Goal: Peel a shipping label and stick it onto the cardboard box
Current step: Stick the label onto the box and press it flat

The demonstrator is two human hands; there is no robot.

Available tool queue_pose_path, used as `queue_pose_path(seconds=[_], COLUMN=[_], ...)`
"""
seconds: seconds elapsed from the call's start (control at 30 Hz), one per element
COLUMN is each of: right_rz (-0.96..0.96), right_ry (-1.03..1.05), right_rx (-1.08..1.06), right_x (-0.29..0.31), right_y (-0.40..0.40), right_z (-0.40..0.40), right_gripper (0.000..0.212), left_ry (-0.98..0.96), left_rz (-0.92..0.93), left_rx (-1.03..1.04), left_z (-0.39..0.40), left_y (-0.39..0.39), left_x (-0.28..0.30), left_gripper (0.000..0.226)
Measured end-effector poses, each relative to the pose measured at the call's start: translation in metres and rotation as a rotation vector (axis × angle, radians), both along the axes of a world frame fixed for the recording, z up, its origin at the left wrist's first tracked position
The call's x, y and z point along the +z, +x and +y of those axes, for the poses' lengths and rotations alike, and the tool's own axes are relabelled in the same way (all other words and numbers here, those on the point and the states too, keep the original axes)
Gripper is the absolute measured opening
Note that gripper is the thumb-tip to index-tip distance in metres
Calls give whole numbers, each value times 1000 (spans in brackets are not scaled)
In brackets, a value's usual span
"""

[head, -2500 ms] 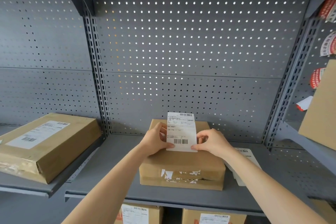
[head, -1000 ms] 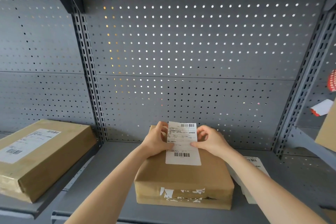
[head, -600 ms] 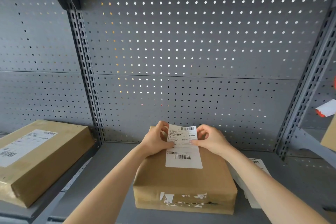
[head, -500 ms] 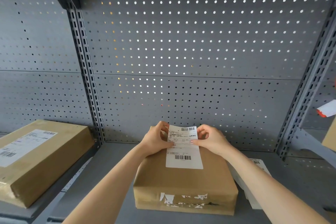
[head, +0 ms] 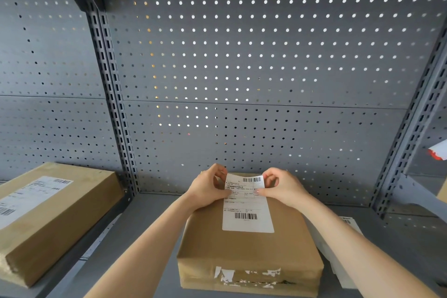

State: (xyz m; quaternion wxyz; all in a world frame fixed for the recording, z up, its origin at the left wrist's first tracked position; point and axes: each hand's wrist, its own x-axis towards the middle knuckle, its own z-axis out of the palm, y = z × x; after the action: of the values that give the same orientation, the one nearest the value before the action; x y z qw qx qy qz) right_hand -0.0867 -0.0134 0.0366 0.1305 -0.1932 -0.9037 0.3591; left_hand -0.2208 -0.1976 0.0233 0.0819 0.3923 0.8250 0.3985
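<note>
Lying between both hands (head: 208, 189): shipping label (head: 246, 210)

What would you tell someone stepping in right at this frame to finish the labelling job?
Left hand: pinching the left edge of the shipping label near its top.
Right hand: pinching the right edge, same height.
The cardboard box lies flat on the grey shelf; the label's lower part lies on the box top, its upper end looks still lifted between the fingers.
Done: label peeled, positioned.
Left: lay the top end down, press it smooth, let go.
</note>
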Motion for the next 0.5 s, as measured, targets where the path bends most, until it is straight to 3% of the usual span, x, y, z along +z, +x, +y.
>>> queue_pose_path(seconds=[0.5], right_rz=[3], right_ry=[12], right_rx=[35], right_x=[2], right_y=[-13], right_z=[10], right_gripper=[21], left_ry=[-33], left_rz=[47], left_rx=[1], left_z=[9], left_y=[-11], left_x=[2], left_gripper=[14])
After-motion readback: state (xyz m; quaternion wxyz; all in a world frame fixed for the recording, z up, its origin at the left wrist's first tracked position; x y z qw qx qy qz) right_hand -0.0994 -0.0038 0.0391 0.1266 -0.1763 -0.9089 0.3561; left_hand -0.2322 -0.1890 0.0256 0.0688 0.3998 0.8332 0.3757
